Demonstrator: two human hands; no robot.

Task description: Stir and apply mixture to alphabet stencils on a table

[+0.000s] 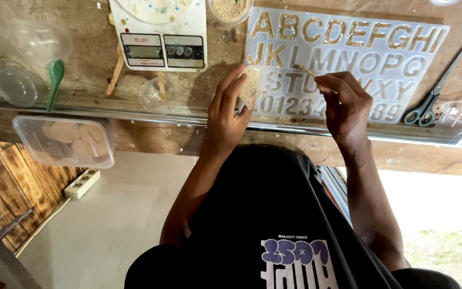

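Left hand: the left hand [230, 109] is gripping a small clear cup [251, 85] of sandy glitter, fingers wrapping its side, tilting it at the lower left edge of the mould.
Right hand: the right hand [343, 104] is pinching a thin wooden stick [307, 70] between thumb and fingertips, closed on it, the stick's tip pointing up and left over the middle rows of letters.
Mould: the translucent letter mould [348, 59] is lying flat on the workbench [81, 53] under both hands; its top row of letters is showing gold filling, while the lower rows and the digits are looking pale.
Nearer things: a clear cup with a wooden stick [158, 93] is standing just left of the left hand, and a cup of grainy filler [230, 9] is sitting above, beside the mould's top corner.
Scale: a white digital scale [159, 35] is sitting left of the mould.
Right side: scissors with green handles [434, 93] are lying just beside the mould's right edge.
Far left: a green spoon [54, 80] is leaning by empty clear cups, and a lidded plastic box [65, 140] is hanging at the bench edge.
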